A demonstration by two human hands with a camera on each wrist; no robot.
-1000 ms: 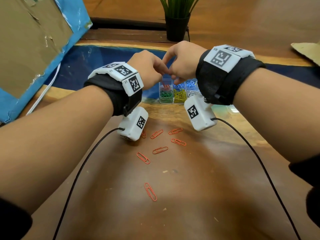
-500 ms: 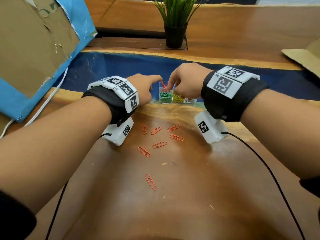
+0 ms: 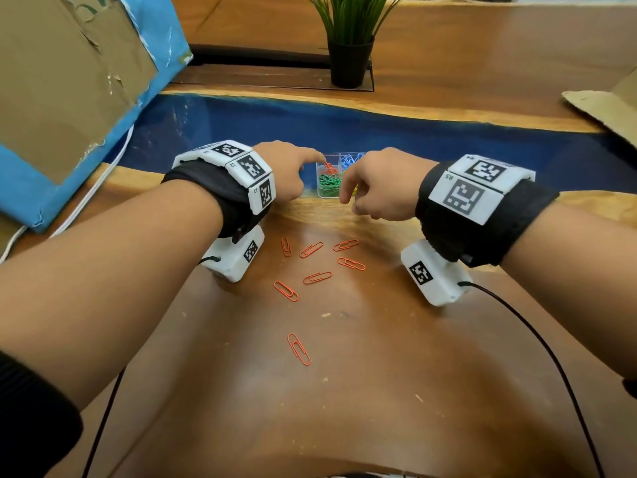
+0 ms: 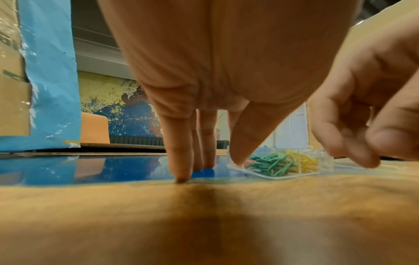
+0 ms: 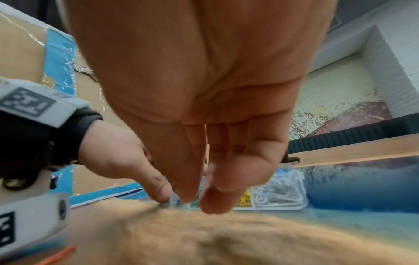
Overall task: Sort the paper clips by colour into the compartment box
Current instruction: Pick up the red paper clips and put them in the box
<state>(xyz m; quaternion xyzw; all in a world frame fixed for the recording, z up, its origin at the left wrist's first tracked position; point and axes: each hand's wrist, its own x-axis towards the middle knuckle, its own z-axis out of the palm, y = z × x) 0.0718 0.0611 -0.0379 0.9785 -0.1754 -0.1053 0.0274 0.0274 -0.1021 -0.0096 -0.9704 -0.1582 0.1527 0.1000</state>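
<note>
potted plant [image 3: 349, 39] (black pot), taped cardboard [image 3: 65, 74]

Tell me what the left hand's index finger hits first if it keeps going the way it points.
Probably the compartment box: the left hand points its index finger at the far left compartment, where an orange clip lies. Depth is unclear, so rim or clip first.

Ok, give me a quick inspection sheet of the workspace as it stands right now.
Surface: wooden table with a blue strip.
Job's things: clear compartment box holding green, yellow, blue, white and a few orange clips; seven orange paper clips loose on the wood.
Clutter: nothing seen.
Hands: left hand open, thumb on the box's corner; right hand loosely curled, holding nothing.
Cables: black wrist-camera cables.
Surroundings: potted plant, cardboard panel.
</note>
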